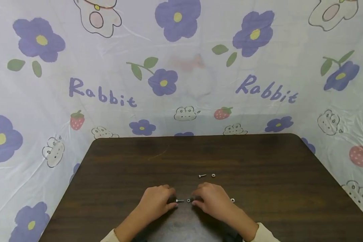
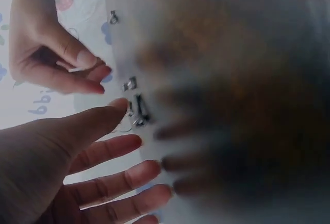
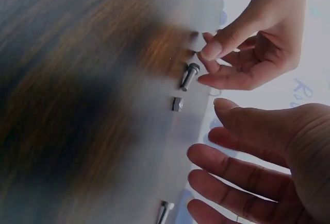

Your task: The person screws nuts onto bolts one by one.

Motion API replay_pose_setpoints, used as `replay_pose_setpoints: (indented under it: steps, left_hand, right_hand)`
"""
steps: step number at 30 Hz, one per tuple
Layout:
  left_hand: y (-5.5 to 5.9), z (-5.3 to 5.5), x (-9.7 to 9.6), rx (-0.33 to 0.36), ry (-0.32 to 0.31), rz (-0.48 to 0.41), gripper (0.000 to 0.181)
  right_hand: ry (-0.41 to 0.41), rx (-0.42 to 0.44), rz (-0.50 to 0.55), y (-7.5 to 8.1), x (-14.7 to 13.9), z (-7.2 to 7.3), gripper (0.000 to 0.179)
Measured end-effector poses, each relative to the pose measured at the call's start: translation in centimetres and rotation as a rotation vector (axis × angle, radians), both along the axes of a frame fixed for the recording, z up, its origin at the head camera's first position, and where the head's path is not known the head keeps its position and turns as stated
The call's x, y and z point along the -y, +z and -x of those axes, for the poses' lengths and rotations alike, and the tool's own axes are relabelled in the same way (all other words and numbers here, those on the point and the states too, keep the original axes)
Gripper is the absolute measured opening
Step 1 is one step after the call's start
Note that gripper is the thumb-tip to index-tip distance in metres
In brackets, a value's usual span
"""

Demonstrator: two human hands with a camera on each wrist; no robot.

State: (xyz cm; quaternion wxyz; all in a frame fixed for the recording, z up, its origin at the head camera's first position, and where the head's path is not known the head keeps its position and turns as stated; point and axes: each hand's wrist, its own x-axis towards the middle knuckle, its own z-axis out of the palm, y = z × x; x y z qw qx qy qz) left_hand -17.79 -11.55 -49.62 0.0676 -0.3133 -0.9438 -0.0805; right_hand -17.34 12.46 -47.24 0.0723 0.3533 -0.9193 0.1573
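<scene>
On the dark table a bolt (image 1: pixel 179 201) lies flat beside a small nut (image 1: pixel 188 200), between the two hands. My left hand (image 1: pixel 158 201) is near the bolt's head end. In the left wrist view the left fingers (image 2: pixel 147 172) are spread and hold nothing. Just right of the nut, my right hand (image 1: pixel 213 201) is low over the table; the right wrist view shows its fingers (image 3: pixel 232 170) extended and free of any object. The bolt (image 3: pixel 190 77) and nut (image 3: pixel 178 104) lie apart from each other there.
Farther back on the wooden table (image 1: pixel 124 168) lie a second bolt (image 1: pixel 202 175) and another nut (image 1: pixel 213 175). A third nut (image 1: pixel 232 200) is beyond the right hand's outer side. A printed cloth (image 1: pixel 199 97) hangs behind the table and along its sides.
</scene>
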Motion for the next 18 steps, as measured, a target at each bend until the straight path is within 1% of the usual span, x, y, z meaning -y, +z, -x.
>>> replay_pose_setpoints:
  steps: [4, 10, 15, 18]
  left_hand:
    - [-0.6, 0.0, -0.5, 0.027, -0.004, -0.011, 0.028]
    - [-0.8, 0.3, -1.1, 0.014, 0.021, -0.002, 0.024]
    - [-1.0, 0.3, -1.2, 0.027, 0.028, -0.017, 0.024]
    - [-1.1, 0.4, -1.3, 0.014, 0.029, -0.024, 0.023]
  right_hand:
    - [0.005, 0.037, -0.023, -0.6, 0.4, 0.0, 0.015]
    - [0.003, 0.029, -0.046, -0.9, 0.9, 0.3, 0.015]
    - [-0.004, 0.058, -0.052, -1.2, 1.1, 0.3, 0.018]
    - [-0.006, 0.076, -0.048, -1.2, 1.3, 0.4, 0.018]
